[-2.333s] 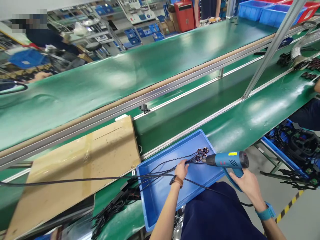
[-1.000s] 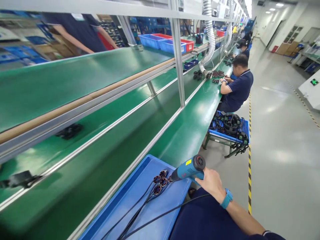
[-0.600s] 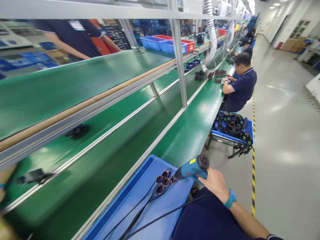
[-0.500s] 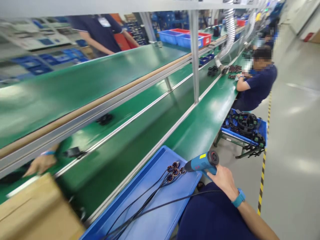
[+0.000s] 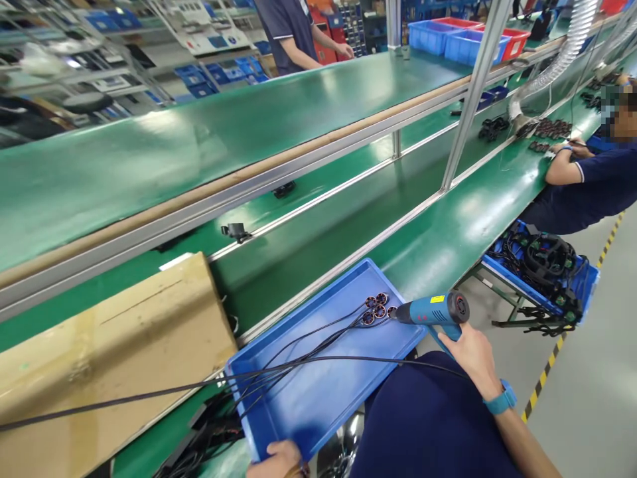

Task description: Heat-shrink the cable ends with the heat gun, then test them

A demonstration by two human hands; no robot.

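Note:
My right hand grips the handle of a blue heat gun, whose nozzle points left at a cluster of small copper-wound coils in a blue tray. Black cables run from the coils across the tray to the left. My left hand shows only partly at the bottom edge, with its fingers on the tray's near rim. The tray rests on the green bench edge above my lap.
A cardboard sheet lies on the green bench left of the tray. A seated co-worker works at the right beside a blue bin of black parts. Another person stands beyond the conveyor. A metal post rises behind.
My view has swung from the right end of the line back left onto the tray. The left hand has come into view at the tray's near rim. The heat gun stays aimed at the coils.

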